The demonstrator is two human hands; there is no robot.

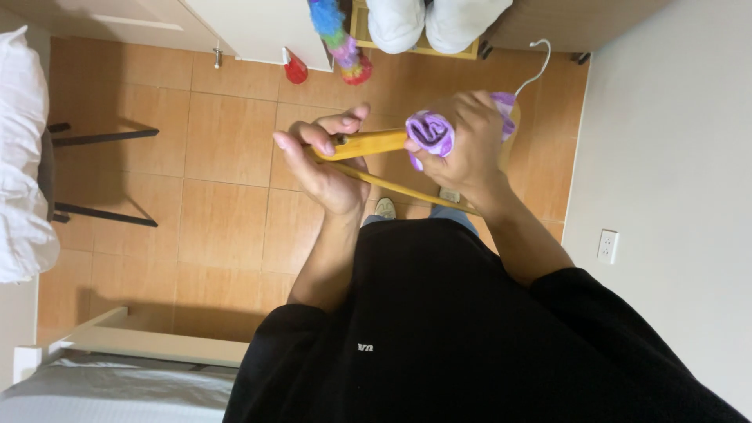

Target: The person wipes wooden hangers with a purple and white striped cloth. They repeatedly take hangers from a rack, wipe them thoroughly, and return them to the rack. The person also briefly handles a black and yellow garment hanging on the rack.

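Observation:
A yellow wooden clothes hanger with a white wire hook is held in front of my chest, above the tiled floor. My left hand grips its left end, fingers curled around the bar. My right hand clutches a bunched purple cloth and presses it against the hanger's upper bar near the middle. The lower bar runs slanting beneath both hands. Part of the cloth sticks out past my right hand's far side.
The floor is orange tile. A multicoloured duster and a red object lie near a white cabinet at the top. White bedding is at left, black furniture legs beside it, and a wall outlet at right.

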